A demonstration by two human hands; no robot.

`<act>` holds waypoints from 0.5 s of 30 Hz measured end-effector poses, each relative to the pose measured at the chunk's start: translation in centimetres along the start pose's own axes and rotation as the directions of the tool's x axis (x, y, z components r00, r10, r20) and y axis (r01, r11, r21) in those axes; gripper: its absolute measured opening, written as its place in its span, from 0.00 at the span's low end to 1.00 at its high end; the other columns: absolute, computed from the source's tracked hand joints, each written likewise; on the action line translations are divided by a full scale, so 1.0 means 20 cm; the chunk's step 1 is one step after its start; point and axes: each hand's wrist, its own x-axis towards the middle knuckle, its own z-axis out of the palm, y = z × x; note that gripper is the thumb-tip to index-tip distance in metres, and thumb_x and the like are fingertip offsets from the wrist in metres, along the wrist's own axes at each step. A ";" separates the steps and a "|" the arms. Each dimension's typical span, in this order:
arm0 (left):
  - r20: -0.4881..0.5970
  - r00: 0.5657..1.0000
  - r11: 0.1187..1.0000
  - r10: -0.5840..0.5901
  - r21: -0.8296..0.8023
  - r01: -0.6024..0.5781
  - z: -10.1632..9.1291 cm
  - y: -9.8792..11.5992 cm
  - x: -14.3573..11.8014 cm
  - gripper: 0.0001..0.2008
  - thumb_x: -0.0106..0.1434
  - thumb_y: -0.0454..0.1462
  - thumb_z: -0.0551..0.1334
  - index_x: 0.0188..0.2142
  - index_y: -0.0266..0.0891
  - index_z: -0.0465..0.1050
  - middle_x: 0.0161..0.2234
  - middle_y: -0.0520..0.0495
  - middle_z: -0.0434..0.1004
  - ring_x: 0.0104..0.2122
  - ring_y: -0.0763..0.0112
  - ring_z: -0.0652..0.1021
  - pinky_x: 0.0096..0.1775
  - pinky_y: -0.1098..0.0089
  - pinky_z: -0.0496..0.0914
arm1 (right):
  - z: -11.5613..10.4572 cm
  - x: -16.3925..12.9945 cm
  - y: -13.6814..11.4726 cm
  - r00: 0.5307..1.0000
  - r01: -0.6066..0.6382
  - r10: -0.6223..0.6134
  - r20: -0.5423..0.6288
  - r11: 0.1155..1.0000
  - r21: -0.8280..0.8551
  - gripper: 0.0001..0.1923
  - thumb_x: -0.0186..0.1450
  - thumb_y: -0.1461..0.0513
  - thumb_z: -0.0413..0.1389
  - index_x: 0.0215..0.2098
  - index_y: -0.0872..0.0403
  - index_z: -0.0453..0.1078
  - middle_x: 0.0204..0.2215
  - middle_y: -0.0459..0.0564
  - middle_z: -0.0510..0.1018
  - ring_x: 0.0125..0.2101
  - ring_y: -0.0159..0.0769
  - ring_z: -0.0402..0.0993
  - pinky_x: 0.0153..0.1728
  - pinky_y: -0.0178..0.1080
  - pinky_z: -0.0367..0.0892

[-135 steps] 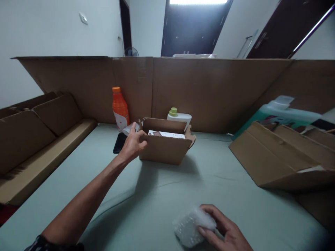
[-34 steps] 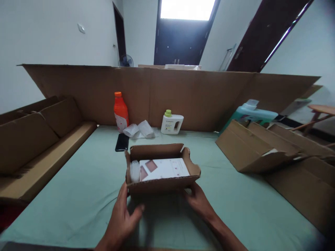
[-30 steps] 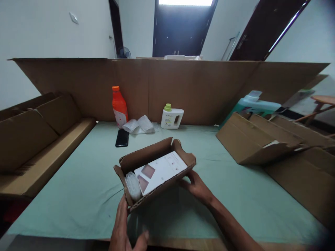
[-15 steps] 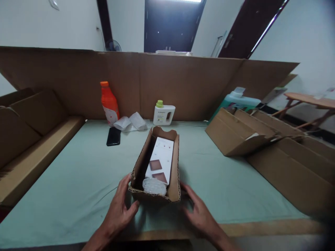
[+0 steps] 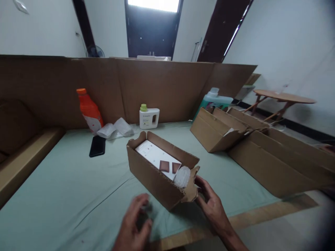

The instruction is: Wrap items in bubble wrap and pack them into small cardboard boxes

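An open cardboard box (image 5: 154, 181) sits at the middle of the green cloth, turned slantwise with its near end toward the right. Inside lie a flat white carton (image 5: 151, 153) with two brown squares printed on it and a clear bubble-wrap bundle (image 5: 182, 176) at the near end. My right hand (image 5: 213, 207) holds that near end by its torn flap, fingertips partly hidden behind the cardboard. Left of the box, my left hand (image 5: 136, 223) is slightly blurred and apart from it, thumb and fingers spread with nothing between them.
Along the back cardboard wall (image 5: 162, 87) stand an orange bottle (image 5: 90, 111), crumpled bubble wrap (image 5: 116, 129), a white bottle with a green cap (image 5: 148, 118) and a teal jug (image 5: 214, 100). A black phone (image 5: 97, 146) lies at left. Other cardboard boxes (image 5: 277, 164) occupy the right side.
The box has turned so its near end swings to the right. My left hand has come off its side, while my right hand has taken the near end. The view has shifted right.
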 end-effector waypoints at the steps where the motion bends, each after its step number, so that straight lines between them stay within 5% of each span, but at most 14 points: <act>1: -0.087 0.993 0.996 -0.080 0.032 0.083 -0.09 0.02 0.08 0.25 0.66 0.46 0.59 0.61 0.47 0.68 0.58 0.36 0.73 0.49 0.53 0.80 0.47 0.56 0.77 | 0.00 -0.01 0.02 1.000 -0.019 0.019 0.008 1.000 0.013 0.35 0.61 0.44 0.61 0.61 0.51 0.66 0.62 0.61 0.71 0.59 0.54 0.70 0.57 0.52 0.69; 4: -0.177 0.960 0.975 -0.216 0.021 0.223 -0.31 0.05 0.33 0.35 0.62 0.49 0.63 0.66 0.46 0.57 0.65 0.35 0.63 0.45 0.57 0.80 0.39 0.62 0.78 | 0.07 -0.04 0.05 0.994 -0.059 0.049 0.099 0.993 0.098 0.43 0.59 0.49 0.66 0.67 0.51 0.59 0.65 0.61 0.68 0.62 0.56 0.67 0.61 0.56 0.65; 7: -0.121 0.945 0.953 -0.304 -0.053 0.299 -0.37 0.02 0.53 0.45 0.56 0.50 0.68 0.68 0.48 0.52 0.69 0.36 0.57 0.41 0.63 0.80 0.37 0.65 0.77 | 0.16 -0.02 0.00 0.976 -0.065 0.008 0.217 0.964 0.256 0.48 0.53 0.57 0.70 0.68 0.49 0.56 0.64 0.59 0.69 0.61 0.55 0.69 0.62 0.55 0.64; 11: -0.055 0.945 0.935 -0.323 -0.170 0.310 -0.26 -0.04 0.64 0.38 0.51 0.51 0.69 0.59 0.44 0.63 0.57 0.39 0.72 0.34 0.64 0.80 0.35 0.63 0.76 | 0.18 0.04 -0.06 0.946 -0.098 -0.029 0.324 0.925 0.367 0.43 0.52 0.61 0.70 0.64 0.50 0.62 0.60 0.56 0.73 0.58 0.51 0.72 0.59 0.50 0.67; 15: 0.003 0.957 0.940 -0.290 -0.186 0.286 -0.05 -0.02 0.64 0.31 0.53 0.49 0.67 0.54 0.45 0.65 0.48 0.44 0.76 0.32 0.62 0.80 0.30 0.65 0.73 | -0.02 0.03 0.01 0.968 -0.054 -0.013 0.250 0.964 0.260 0.42 0.51 0.61 0.70 0.63 0.49 0.65 0.57 0.54 0.76 0.55 0.49 0.75 0.60 0.50 0.66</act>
